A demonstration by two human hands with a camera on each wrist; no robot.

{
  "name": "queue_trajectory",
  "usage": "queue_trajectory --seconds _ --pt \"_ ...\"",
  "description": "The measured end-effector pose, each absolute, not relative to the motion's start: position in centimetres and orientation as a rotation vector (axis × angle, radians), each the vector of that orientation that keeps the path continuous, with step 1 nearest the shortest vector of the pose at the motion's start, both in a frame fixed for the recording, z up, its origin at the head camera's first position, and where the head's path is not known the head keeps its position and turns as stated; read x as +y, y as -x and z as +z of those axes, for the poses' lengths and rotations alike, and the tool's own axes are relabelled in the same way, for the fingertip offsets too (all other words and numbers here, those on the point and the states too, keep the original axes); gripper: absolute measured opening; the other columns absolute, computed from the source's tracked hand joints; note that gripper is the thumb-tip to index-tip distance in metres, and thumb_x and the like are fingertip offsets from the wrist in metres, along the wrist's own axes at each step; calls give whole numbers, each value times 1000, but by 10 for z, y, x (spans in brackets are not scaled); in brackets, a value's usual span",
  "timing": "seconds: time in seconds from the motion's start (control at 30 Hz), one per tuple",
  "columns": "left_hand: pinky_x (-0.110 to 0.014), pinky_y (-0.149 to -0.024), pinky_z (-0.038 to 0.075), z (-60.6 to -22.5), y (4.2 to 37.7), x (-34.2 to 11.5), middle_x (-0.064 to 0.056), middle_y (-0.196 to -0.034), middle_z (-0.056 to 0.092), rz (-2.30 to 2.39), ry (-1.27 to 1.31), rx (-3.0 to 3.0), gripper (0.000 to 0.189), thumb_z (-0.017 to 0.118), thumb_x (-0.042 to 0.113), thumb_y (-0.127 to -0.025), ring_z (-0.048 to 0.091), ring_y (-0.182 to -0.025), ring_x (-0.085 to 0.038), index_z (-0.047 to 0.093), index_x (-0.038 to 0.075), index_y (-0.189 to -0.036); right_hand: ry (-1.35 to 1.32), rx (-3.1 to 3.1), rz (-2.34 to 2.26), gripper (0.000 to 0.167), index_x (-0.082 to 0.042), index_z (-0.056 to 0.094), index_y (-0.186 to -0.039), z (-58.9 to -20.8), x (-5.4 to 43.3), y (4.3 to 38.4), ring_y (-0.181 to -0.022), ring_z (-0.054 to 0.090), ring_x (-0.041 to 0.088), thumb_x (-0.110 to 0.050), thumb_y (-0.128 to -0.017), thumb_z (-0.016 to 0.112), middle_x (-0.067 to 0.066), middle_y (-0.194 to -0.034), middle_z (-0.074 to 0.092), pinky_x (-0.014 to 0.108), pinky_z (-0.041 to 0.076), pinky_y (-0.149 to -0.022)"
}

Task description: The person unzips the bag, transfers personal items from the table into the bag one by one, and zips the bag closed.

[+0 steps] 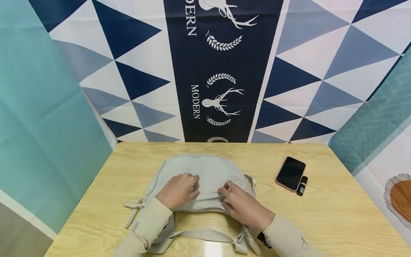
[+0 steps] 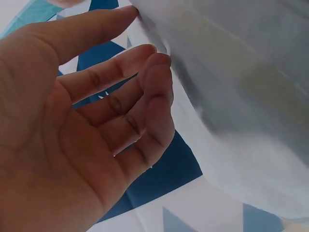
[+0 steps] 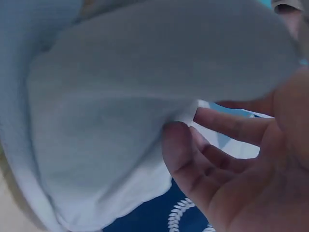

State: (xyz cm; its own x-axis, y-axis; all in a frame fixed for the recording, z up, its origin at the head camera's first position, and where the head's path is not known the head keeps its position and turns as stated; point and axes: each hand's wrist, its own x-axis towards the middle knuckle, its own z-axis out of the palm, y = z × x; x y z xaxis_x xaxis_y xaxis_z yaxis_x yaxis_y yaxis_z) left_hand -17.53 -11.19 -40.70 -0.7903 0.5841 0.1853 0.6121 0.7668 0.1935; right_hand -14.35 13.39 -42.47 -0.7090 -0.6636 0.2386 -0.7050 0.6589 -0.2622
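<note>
A light grey fabric bag (image 1: 205, 167) lies on the table with a crosswise fold along its upper face. My left hand (image 1: 178, 191) is over the bag's left half, its fingers loosely bent. In the left wrist view the thumb and fingertips (image 2: 157, 60) touch the fabric, with a gap between them. My right hand (image 1: 244, 205) is at the right part of the fold. Its thumb and finger pinch the cloth, as the right wrist view shows around the raised fabric (image 3: 120, 121). The inside of the bag is hidden.
Braided cord pulls (image 1: 131, 214) hang at the bag's left side. A grey strap (image 1: 205, 233) lies along its near side. To the right on the wooden table (image 1: 337, 214) are a phone (image 1: 290, 174) and a small black tube (image 1: 302, 186). A patterned cloth (image 1: 224, 71) hangs behind.
</note>
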Motion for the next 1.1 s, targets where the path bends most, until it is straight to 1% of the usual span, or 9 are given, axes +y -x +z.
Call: queue_trajectory --seconds 0.23,0.33,0.43,0.57,0.67,0.87,0.93,1.0,1.1 --pt "-24 -52 40 -402 179 -114 5 -67 53 -392 994 -2880 24 81 25 -84 46 -56 -7 61 13 -81 -1213 -2775 277 16 -8 67 -110 -411 130 128 -93 60 21 -11 -95 67 9 -106 57 29 54 -69" --pt "-24 -54 42 -402 178 -113 5 -71 55 -394 988 -2915 25 84 24 -80 48 -59 -7 62 13 -85 -1260 -2832 185 19 -7 67 -113 -409 129 122 -95 60 24 -10 -95 67 12 -109 58 27 54 -67" --pt "-25 -55 42 -403 176 -112 5 -71 53 -353 967 -2925 25 85 17 -78 47 -60 -8 60 14 -82 -1267 -2865 132 26 -6 65 -119 -410 129 120 -98 60 25 -9 -93 68 13 -112 58 28 54 -66" --pt "-25 -53 39 -405 172 -111 3 -65 52 -275 998 -2832 25 75 2 -80 42 -56 -8 55 15 -70 -1272 -2883 140 28 -5 64 -121 -413 129 120 -99 61 26 -8 -93 68 13 -114 59 31 55 -68" --pt "-25 -52 36 -402 169 -113 3 -60 50 -292 999 -2754 31 68 -2 -83 39 -53 -7 52 17 -65 -1284 -2902 176 28 -5 63 -122 -414 130 120 -102 61 27 -9 -95 66 13 -116 59 33 55 -72" --pt "-22 -51 36 -382 169 -117 7 -60 42 -336 951 -2641 33 64 2 -92 39 -51 -5 51 19 -67 -1222 -2815 228 34 -7 60 -127 -414 127 117 -97 58 23 -17 -96 67 11 -114 56 34 53 -71" --pt "-21 -50 37 -373 172 -117 7 -61 43 -303 963 -2592 30 63 3 -93 40 -51 -5 53 17 -69 -1200 -2767 250 40 -7 58 -131 -413 124 116 -104 56 24 -21 -95 68 13 -121 55 37 53 -78" --pt "-22 -48 37 -364 175 -117 5 -62 45 -261 973 -2542 27 63 4 -94 41 -50 -5 55 16 -71 -1204 -2734 276 46 -6 56 -137 -411 119 115 -118 53 29 -24 -96 68 16 -135 50 42 52 -90" --pt "-23 -47 39 -353 180 -119 3 -63 49 -217 961 -2483 23 64 5 -95 43 -48 -6 58 14 -74 -1255 -2714 276 55 -6 50 -144 -410 111 116 -136 42 34 -28 -97 66 18 -149 42 49 42 -105"
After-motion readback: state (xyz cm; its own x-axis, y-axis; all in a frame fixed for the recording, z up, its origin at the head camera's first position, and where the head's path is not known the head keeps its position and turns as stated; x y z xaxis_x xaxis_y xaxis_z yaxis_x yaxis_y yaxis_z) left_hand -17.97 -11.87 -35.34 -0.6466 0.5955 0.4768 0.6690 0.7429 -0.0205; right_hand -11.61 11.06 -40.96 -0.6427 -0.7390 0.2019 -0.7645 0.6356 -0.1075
